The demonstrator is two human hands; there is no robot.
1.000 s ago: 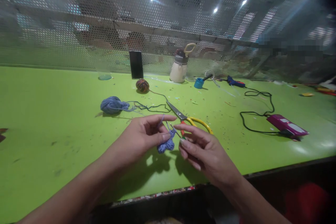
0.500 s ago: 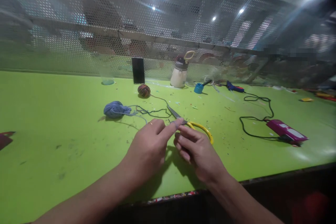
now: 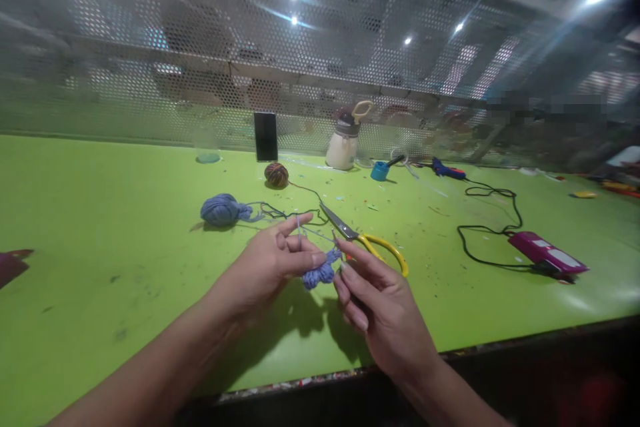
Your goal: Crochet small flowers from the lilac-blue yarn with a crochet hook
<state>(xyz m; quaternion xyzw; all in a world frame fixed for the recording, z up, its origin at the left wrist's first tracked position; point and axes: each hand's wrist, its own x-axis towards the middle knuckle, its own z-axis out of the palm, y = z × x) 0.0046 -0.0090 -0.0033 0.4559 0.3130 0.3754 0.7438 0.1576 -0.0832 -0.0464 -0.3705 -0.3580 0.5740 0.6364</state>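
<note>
Between thumb and fingers, my left hand (image 3: 273, 255) pinches a small blue-violet crochet piece (image 3: 320, 271). A strand of yarn runs over its raised index finger toward the right fingertips. My right hand (image 3: 377, 287) grips a thin crochet hook (image 3: 335, 235), whose tip meets the piece; most of the hook is hidden by the fingers. Scissors (image 3: 345, 225) with yellow handles lie just behind the right hand, blades pointing away to the left. Beyond the left hand rests a blue yarn skein (image 3: 220, 211), and farther back a dark multicoloured yarn ball (image 3: 277, 175) with a trailing strand.
On the green table (image 3: 125, 233) stand a phone (image 3: 266, 137), a white bottle (image 3: 343, 147) and a blue pot (image 3: 380, 171). A blue glue gun (image 3: 447, 169) and a purple box (image 3: 545, 252) with black cord lie right. A perforated metal screen (image 3: 310, 80) rises behind.
My left hand has drawn slightly left and turned, with its index finger now raised under the yarn. The crochet piece has come into view between the hands.
</note>
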